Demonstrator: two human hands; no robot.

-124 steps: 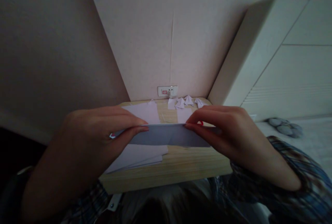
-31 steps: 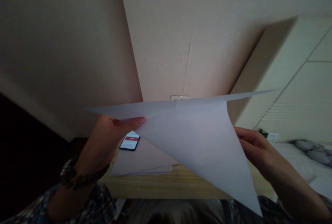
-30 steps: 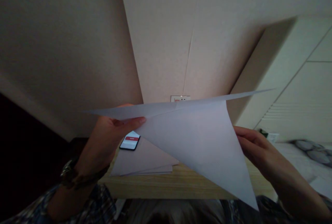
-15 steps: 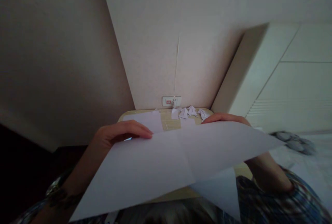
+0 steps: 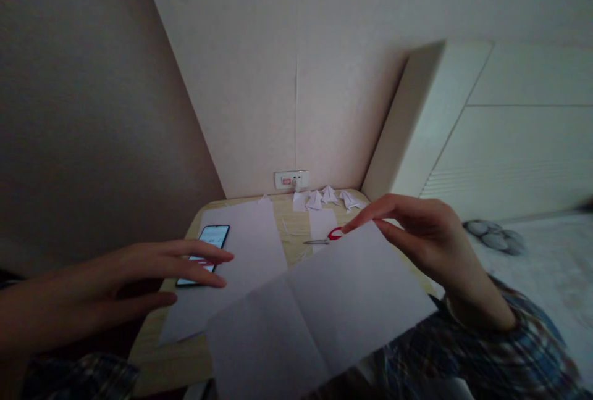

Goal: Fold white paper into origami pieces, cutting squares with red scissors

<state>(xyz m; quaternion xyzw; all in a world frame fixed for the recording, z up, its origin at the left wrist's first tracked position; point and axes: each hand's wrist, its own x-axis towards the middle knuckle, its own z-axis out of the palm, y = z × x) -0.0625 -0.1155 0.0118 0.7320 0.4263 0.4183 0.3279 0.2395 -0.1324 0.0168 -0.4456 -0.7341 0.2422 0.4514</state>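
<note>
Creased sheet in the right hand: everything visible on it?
The creased sheet looks like plain white paper, its visible face blank. One straight crease divides it into two panels; it is opened out almost flat. The right hand pinches its far right corner, holding it slanted over the near part of the table. Its near left corner runs out of frame.

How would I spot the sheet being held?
Find the wooden table against the wall. At its near side, the right hand holds a white sheet by the far corner. Unlike the papers lying on the table, it shows a middle crease.
</note>
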